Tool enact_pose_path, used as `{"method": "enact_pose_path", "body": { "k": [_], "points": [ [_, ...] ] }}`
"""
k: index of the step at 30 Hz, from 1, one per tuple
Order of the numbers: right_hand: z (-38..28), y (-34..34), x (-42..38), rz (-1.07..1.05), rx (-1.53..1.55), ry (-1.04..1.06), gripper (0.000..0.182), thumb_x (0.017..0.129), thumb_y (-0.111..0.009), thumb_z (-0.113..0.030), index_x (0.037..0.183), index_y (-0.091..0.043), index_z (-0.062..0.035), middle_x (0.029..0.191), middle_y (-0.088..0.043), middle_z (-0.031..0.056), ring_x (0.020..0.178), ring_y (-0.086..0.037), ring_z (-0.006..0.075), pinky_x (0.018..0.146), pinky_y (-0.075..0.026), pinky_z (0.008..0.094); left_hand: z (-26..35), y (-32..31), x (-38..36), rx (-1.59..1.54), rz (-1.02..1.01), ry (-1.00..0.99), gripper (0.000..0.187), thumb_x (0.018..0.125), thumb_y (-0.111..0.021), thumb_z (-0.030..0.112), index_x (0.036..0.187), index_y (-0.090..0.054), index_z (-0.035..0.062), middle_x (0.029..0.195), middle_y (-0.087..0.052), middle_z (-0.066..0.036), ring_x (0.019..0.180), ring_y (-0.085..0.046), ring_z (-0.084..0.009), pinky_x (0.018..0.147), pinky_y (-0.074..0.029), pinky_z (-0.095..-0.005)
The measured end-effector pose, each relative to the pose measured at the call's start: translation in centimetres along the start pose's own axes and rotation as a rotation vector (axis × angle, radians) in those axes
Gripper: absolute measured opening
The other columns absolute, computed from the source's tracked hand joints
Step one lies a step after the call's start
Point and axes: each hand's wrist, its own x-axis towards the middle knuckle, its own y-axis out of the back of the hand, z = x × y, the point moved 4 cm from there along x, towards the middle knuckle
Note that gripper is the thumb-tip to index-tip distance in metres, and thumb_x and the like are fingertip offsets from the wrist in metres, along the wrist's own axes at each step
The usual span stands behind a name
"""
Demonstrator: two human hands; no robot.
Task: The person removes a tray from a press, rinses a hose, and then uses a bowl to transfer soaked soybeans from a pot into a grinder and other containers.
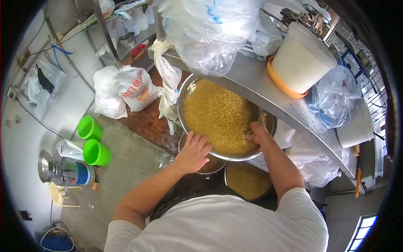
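A wide metal basin (181, 110) holds yellowish grains or beans (222, 105) in cloudy liquid. My left hand (194, 153) lies against its near left rim with fingers stretched and apart. Inside the right edge of the basin is my right hand (259, 132), its fingers curled at the surface of the grains. A metallic edge shows by those fingers, but what they hold is mostly hidden. Below the basin sits a second metal bowl (212, 166), partly covered by it. Another container of similar grains (248, 180) stands near my body, under my right forearm.
A metal counter (252, 82) overhangs the basin's far right side, bearing a large plastic bag (210, 33) and a white bucket (304, 59). White sacks (134, 88) stand on the wooden platform (145, 122) at left. Two green buckets (96, 152) and a grinder-like machine (63, 168) are farther left.
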Motion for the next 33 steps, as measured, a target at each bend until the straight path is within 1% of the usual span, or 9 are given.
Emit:
{"method": "enact_pose_path", "body": {
  "k": [3,6,7,8,15,19,22,28,33],
  "points": [
    [0.9,-1.4,-0.1,-0.113,0.129,-0.093,0.034,0.094,-0.049,0.000,0.127,-0.055,0.0002,0.114,-0.062,0.0163,0.084,-0.068,0.0301,0.054,-0.058,0.0424,0.4,1.0,-0.1,-0.035,-0.005,0.018,0.066,0.084,-0.079,0.031,0.138,-0.054,0.0043,0.149,-0.043,-0.024,0.140,-0.039,-0.0448,0.119,-0.026,-0.0629],
    [1.4,-2.5,0.7,-0.135,0.260,-0.141,0.032,0.094,-0.050,-0.001,0.125,-0.057,0.0003,0.113,-0.062,0.0169,0.086,-0.067,0.0320,0.057,-0.060,0.0460,0.5,3.0,-2.2,-0.153,0.137,0.132,0.068,0.085,-0.079,0.026,0.143,-0.052,0.0029,0.150,-0.044,-0.024,0.139,-0.042,-0.0455,0.117,-0.033,-0.0581],
    [1.6,-2.7,1.1,-0.122,0.262,-0.149,0.032,0.094,-0.050,-0.001,0.126,-0.057,-0.0008,0.116,-0.061,0.0169,0.094,-0.065,0.0329,0.066,-0.059,0.0486,0.3,3.0,-3.5,-0.148,0.135,0.141,0.068,0.085,-0.079,0.026,0.143,-0.052,0.0029,0.150,-0.044,-0.024,0.139,-0.042,-0.0455,0.117,-0.033,-0.0581],
    [1.8,-3.0,1.4,-0.108,0.265,-0.158,0.033,0.094,-0.049,-0.001,0.126,-0.057,-0.0020,0.119,-0.061,0.0170,0.101,-0.063,0.0339,0.075,-0.058,0.0513,-0.4,2.9,-5.4,-0.148,0.171,0.260,0.068,0.085,-0.080,0.024,0.142,-0.052,0.0012,0.148,-0.046,-0.026,0.136,-0.045,-0.0462,0.115,-0.037,-0.0563],
    [1.7,-4.4,-0.3,-0.219,0.521,-0.213,0.031,0.099,-0.047,-0.003,0.129,-0.049,0.0039,0.120,-0.058,0.0217,0.112,-0.064,0.0405,0.085,-0.062,0.0628,-5.2,-5.1,-31.6,-0.216,0.190,1.216,0.058,0.092,-0.074,0.025,0.138,-0.055,-0.0056,0.136,-0.058,-0.031,0.126,-0.056,-0.0474,0.108,-0.046,-0.0493],
    [1.4,-4.4,-1.7,-0.214,0.615,-0.254,0.030,0.099,-0.044,-0.002,0.128,-0.047,0.0061,0.126,-0.057,0.0258,0.111,-0.063,0.0462,0.088,-0.060,0.0692,0.4,-7.2,-46.0,-0.157,-0.088,1.729,0.056,0.093,-0.072,0.026,0.137,-0.058,-0.0062,0.134,-0.062,-0.029,0.126,-0.059,-0.0436,0.108,-0.047,-0.0475],
    [0.5,-5.1,-4.3,-0.272,0.719,-0.206,0.028,0.098,-0.043,-0.003,0.124,-0.047,0.0088,0.122,-0.058,0.0296,0.107,-0.064,0.0502,0.087,-0.061,0.0688,5.7,-8.5,-53.0,-0.419,-0.146,2.078,0.050,0.091,-0.075,0.025,0.126,-0.061,-0.0069,0.118,-0.068,-0.027,0.110,-0.067,-0.0380,0.094,-0.052,-0.0458],
    [1.7,-5.1,-7.0,-0.254,0.760,-0.135,0.040,0.092,-0.042,-0.002,0.129,-0.044,0.0126,0.128,-0.058,0.0306,0.107,-0.063,0.0565,0.083,-0.063,0.0595,9.3,-15.7,-67.9,-0.624,-0.235,2.003,0.046,0.095,-0.074,0.030,0.121,-0.062,-0.0060,0.103,-0.070,-0.020,0.091,-0.068,-0.0285,0.076,-0.053,-0.0440],
    [1.6,-4.9,-12.1,-0.248,0.774,-0.012,0.043,0.090,-0.042,-0.001,0.132,-0.045,0.0099,0.129,-0.058,0.0281,0.106,-0.065,0.0493,0.082,-0.063,0.0597,6.6,-12.1,-66.4,-0.636,-0.325,1.950,0.045,0.099,-0.068,0.030,0.125,-0.061,-0.0049,0.105,-0.069,-0.019,0.087,-0.067,-0.0289,0.071,-0.052,-0.0439]
  ]
}}
